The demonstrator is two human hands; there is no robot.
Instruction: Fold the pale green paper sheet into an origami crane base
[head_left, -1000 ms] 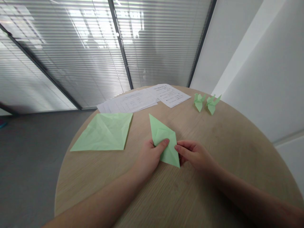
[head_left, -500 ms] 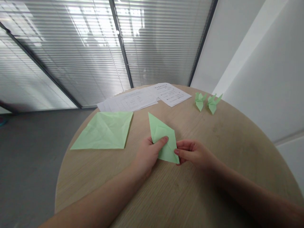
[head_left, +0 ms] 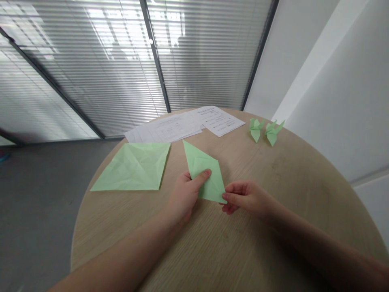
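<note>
A light green paper folded into a long kite shape (head_left: 203, 168) lies on the round wooden table (head_left: 273, 243), its far tip pointing away to the left. My left hand (head_left: 185, 194) grips its left side, thumb pressed on top. My right hand (head_left: 243, 198) pinches the near tip of the same paper between thumb and fingers.
A creased green paper square (head_left: 133, 167) lies flat at the left. White printed sheets (head_left: 185, 125) lie at the table's far edge. Two small folded green paper cranes (head_left: 265, 130) stand at the far right. Glass walls with blinds are behind, a white wall to the right.
The folded paper has shifted a little left and away, its far tip swinging left. My right hand slid from the paper's right edge down to its near tip.
</note>
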